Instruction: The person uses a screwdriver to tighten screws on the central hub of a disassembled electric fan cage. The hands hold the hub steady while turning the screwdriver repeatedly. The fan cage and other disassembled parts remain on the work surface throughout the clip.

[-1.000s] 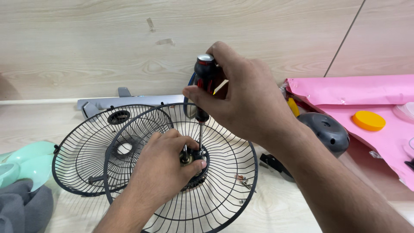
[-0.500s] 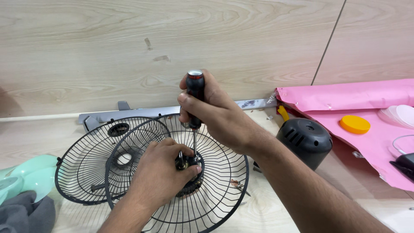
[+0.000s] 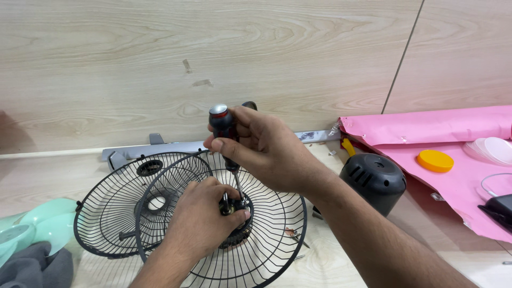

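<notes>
My right hand [image 3: 269, 146] grips a screwdriver [image 3: 223, 130] with a black and red handle, held upright with its shaft pointing down into the hub of a black wire fan grille [image 3: 277, 229]. My left hand [image 3: 200, 221] rests on that grille's centre and pinches a small metal part at the hub [image 3: 234, 210] next to the screwdriver tip. A second black wire grille [image 3: 114, 210] lies partly under the first, to the left, on the light wooden floor.
A black fan motor housing [image 3: 373, 178] stands to the right. A pink sheet [image 3: 458, 165] holds an orange lid [image 3: 434, 160] and clear plastic pieces. Mint green fan blades [image 3: 32, 229] and grey cloth [image 3: 32, 269] lie at the lower left. A grey bar [image 3: 160, 149] runs along the wooden wall.
My right hand has shifted slightly left and down with the screwdriver still upright in the hub. The view has moved a little, showing more of the pink sheet at the right.
</notes>
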